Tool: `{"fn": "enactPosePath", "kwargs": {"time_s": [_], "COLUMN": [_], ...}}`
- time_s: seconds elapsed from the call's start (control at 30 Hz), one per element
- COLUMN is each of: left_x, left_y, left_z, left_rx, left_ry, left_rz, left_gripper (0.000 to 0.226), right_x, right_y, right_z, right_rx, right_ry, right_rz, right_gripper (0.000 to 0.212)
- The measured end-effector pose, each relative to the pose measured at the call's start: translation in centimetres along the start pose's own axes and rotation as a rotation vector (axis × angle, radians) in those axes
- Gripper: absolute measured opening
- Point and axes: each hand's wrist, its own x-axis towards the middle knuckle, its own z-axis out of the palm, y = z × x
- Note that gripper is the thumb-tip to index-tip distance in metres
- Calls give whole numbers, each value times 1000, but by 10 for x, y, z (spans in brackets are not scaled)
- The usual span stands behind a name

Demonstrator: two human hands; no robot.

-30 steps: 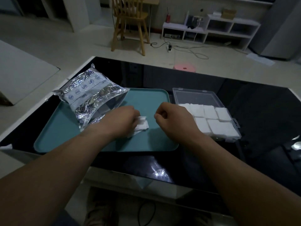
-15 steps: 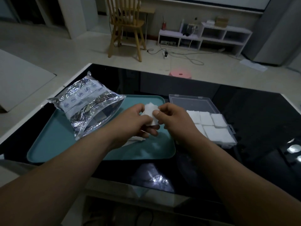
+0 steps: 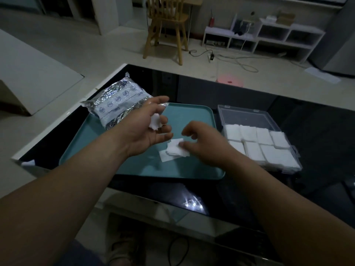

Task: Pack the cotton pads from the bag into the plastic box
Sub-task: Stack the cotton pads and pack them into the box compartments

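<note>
Head view: left hand (image 3: 142, 129) holds one pad (image 3: 154, 122); right hand (image 3: 205, 144) perhaps pinches pads (image 3: 175, 151); bag (image 3: 119, 104) print unreadable.

My left forearm (image 3: 76, 181) and right forearm (image 3: 278, 198) are bare from the near edge of the view out to the wrists. My left hand (image 3: 146, 127) and right hand (image 3: 203, 148) are bare too, fingers and all. The right one is smeared with blur, so I can make out little of its nails or knuckles. At the near left, under my left arm, a patch of dark blue-grey cloth (image 3: 84, 254) covers my leg; shorts or trousers, I cannot tell. Just right of it, down on the floor, is my foot (image 3: 123, 244) in what looks like a strapped sandal, dim and unclear.
</note>
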Motion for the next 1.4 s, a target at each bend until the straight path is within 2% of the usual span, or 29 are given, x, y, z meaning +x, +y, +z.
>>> {"fn": "enactPosePath", "kwargs": {"time_s": [0.07, 0.17, 0.33, 0.53, 0.73, 0.8, 0.9, 0.97, 1.0, 1.07, 1.13, 1.27, 1.4], "left_x": [0, 3, 6, 15, 19, 21, 27, 27, 26, 23, 23, 20, 25], "left_y": [1, -4, -17, -42, -51, -53, -65, -73, -78, -83, -88, -90, -94], "left_z": [-2, -1, 3, 23, 55, 60, 67, 74, 83, 100, 117, 143, 158], "left_rx": [3, 30, 159, 240, 266, 441, 835, 1032, 1080, 1076, 1016, 863, 747], "left_ry": [43, 131, 227, 224, 77, 117, 158, 25, -86, -256, -331, -351, -204], "left_rz": [-22, -60, -77, 30, 82, 176, 495, 693, 729, 697, 640, 507, 428], "left_gripper": [12, 14, 6, 5, 25, 29, 33, 35, 35, 37, 38, 32, 24], "right_x": [-4, -2, 2, -2, -16, -23, -39, -48, -54, -63, -71, -83, -84], "right_y": [4, 5, 6, 7, -1, -1, 12, 20, 25, 33, 45, 66, 77], "right_z": [15, 29, 22, 1, -20, -32, -55, -66, -70, -77, -84, -94, -92], "right_rx": [-247, -372, -176, -23, 349, 408, 446, 475, 505, 620, 779, 1052, 1145], "right_ry": [-121, -46, 22, 295, 261, 257, 276, 245, 230, 189, 149, 84, 138], "right_rz": [-66, -122, -29, 32, 187, 251, 368, 424, 441, 438, 438, 502, 541], "right_gripper": [38, 20, 16, 19, 21, 21, 19, 20, 20, 21, 22, 21, 19]}}
